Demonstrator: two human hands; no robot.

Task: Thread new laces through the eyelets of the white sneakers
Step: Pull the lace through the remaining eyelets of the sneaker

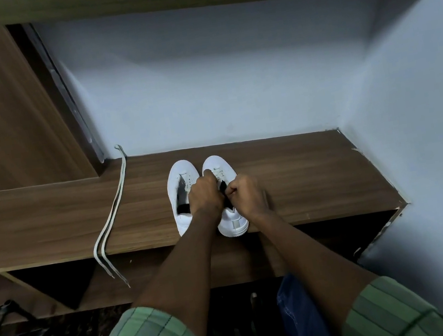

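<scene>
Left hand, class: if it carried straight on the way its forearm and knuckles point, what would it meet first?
The left hand points away over the right sneaker; beyond the toe cap, likely bare shelf, then the wall. Depth is uncertain.

Both forearms reach up from the bottom of the frame toward its centre, bare below rolled green plaid sleeves, and converge slightly. The left hand sits a little left of centre, back toward the camera, its fingers curled downward and forward. The right hand lies just beside it to the right, fingers bent into a loose fist with the knuckles turned toward the left hand. The two hands nearly touch.
</scene>
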